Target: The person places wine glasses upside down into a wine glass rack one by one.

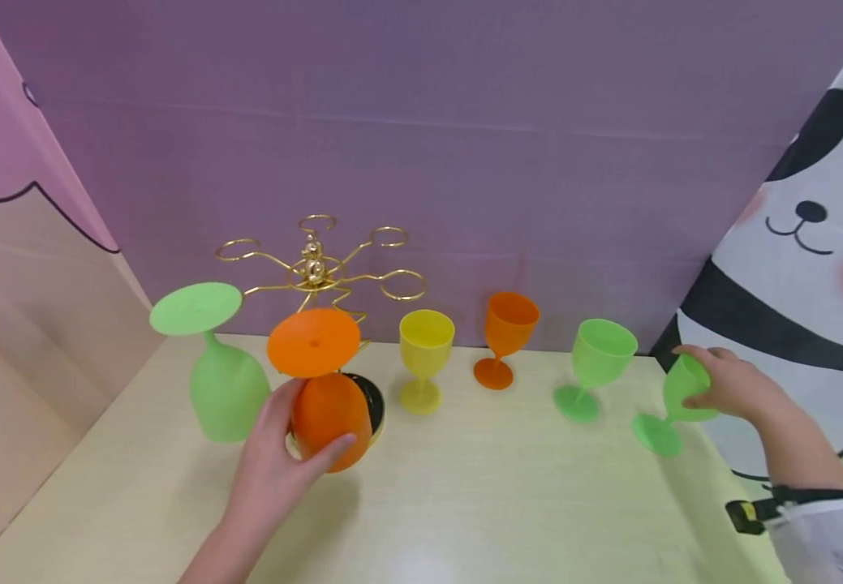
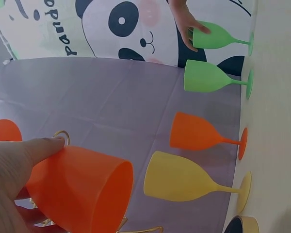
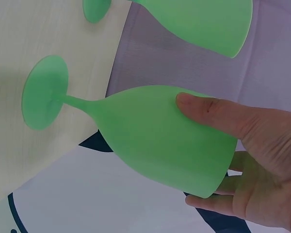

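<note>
My left hand (image 1: 275,442) grips an orange goblet (image 1: 329,418) by its bowl, upside down with the foot on top, in front of a gold wire rack (image 1: 315,272). In the left wrist view the goblet's mouth points away from the palm. At the far right of the table, my right hand (image 1: 738,385) holds the bowl of a green goblet (image 3: 160,136) near its rim, thumb on one side and fingers on the other. That goblet stands upright, its foot (image 1: 657,435) close over the table. Another upside-down green goblet (image 1: 227,393) is just left of my left hand.
A yellow goblet (image 1: 426,345), an orange goblet (image 1: 510,324) and a green goblet (image 1: 602,354) stand upright along the back of the table (image 1: 494,487). The rack's round black base (image 1: 373,405) is partly behind the held orange goblet. A purple cloth (image 1: 465,162) hangs behind.
</note>
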Motion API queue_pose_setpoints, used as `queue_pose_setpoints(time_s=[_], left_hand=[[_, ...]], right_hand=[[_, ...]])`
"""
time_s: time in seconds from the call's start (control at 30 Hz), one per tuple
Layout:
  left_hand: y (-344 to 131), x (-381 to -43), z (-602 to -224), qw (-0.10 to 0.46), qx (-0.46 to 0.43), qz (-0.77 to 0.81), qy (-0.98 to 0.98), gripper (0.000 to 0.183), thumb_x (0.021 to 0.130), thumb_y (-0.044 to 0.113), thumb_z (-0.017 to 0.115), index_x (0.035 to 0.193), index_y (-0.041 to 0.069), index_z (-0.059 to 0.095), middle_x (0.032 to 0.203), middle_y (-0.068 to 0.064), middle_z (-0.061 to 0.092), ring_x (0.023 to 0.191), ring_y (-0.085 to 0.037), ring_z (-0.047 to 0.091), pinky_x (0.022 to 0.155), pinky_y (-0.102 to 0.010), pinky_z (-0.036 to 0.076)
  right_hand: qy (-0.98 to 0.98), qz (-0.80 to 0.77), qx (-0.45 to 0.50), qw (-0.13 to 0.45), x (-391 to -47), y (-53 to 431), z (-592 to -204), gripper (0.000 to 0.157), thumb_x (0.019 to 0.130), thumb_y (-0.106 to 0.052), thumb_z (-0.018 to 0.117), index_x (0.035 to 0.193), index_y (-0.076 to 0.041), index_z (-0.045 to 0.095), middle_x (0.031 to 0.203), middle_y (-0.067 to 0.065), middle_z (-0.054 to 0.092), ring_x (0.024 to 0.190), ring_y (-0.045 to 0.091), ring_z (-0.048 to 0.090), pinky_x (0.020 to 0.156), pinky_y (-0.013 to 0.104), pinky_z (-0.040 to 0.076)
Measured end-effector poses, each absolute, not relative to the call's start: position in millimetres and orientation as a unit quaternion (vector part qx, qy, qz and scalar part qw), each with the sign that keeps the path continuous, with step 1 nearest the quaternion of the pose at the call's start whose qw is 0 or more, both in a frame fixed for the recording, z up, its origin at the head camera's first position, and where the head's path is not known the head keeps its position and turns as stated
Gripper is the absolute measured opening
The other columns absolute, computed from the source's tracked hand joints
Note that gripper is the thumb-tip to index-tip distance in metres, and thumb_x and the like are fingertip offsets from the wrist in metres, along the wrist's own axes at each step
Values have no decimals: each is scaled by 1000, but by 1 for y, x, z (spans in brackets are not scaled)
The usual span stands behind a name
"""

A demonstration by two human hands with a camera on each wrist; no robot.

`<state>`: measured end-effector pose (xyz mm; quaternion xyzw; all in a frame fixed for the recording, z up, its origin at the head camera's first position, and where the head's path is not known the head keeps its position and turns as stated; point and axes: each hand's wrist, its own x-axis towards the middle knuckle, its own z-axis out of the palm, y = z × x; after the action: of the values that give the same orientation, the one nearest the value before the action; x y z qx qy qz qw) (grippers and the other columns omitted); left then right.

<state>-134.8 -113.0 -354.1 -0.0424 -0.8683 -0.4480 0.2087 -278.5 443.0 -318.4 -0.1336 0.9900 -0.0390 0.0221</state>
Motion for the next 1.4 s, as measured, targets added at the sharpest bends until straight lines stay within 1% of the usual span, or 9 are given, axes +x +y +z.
queue_pose_setpoints(time_s=[0.1, 0.33, 0.43, 0.63, 0.8, 1.1, 1.23, 1.4], left_hand=[[-113, -133, -354, 204, -39, -447, -870, 81, 71, 47, 74, 136, 17, 36, 130, -9, 44, 112, -26, 45, 89, -52, 46], [-112, -130, -354, 204, -42, -468, -859, 78, 72, 41, 75, 135, 17, 36, 130, -10, 44, 113, -25, 45, 87, -50, 48], [-112, -128, -354, 200, -40, -466, -861, 78, 73, 41, 74, 136, 17, 35, 132, -10, 43, 113, -26, 45, 88, -50, 47], [-113, -123, -354, 179, -19, -468, -865, 86, 76, 42, 72, 142, 15, 25, 137, -14, 37, 118, -31, 41, 92, -53, 44], [-113, -121, -357, 183, -15, -478, -859, 89, 76, 40, 73, 144, 14, 20, 139, -14, 35, 120, -30, 39, 93, -55, 42], [-114, -118, -363, 196, -24, -481, -854, 88, 75, 38, 73, 143, 14, 21, 138, -14, 34, 120, -30, 38, 92, -54, 43], [-116, -115, -363, 210, -26, -490, -846, 84, 76, 33, 74, 142, 16, 24, 141, -9, 32, 121, -28, 37, 93, -53, 43], [-119, -110, -356, 236, -34, -493, -837, 75, 78, 24, 72, 140, 21, 30, 140, -7, 34, 120, -25, 39, 92, -52, 44]], right_hand=[[990, -36, -131, 27, -279, 442, -318, 84, 65, -32, 78, 130, -2, 33, 118, 46, 33, 95, 59, 43, 74, 64, 42], [991, -36, -127, 27, -277, 441, -317, 83, 66, -30, 78, 130, -2, 33, 119, 46, 32, 96, 60, 42, 75, 65, 41], [991, -36, -125, 26, -276, 441, -318, 84, 66, -30, 78, 131, -2, 32, 119, 46, 32, 97, 60, 42, 75, 65, 41], [991, -38, -121, 31, -276, 442, -321, 85, 66, -31, 78, 132, -2, 32, 121, 46, 30, 98, 61, 40, 75, 66, 41], [992, -39, -121, 27, -277, 443, -322, 85, 67, -31, 78, 132, -3, 31, 121, 46, 30, 99, 61, 40, 75, 66, 40], [992, -37, -122, 23, -276, 442, -321, 85, 66, -29, 78, 132, -3, 31, 120, 46, 30, 98, 61, 40, 76, 67, 40], [991, -35, -125, 20, -276, 441, -320, 85, 66, -29, 78, 132, -3, 32, 119, 46, 31, 97, 61, 41, 75, 66, 40], [992, -35, -123, 23, -276, 441, -319, 84, 66, -30, 78, 132, -3, 32, 119, 46, 31, 96, 61, 41, 75, 66, 40]])
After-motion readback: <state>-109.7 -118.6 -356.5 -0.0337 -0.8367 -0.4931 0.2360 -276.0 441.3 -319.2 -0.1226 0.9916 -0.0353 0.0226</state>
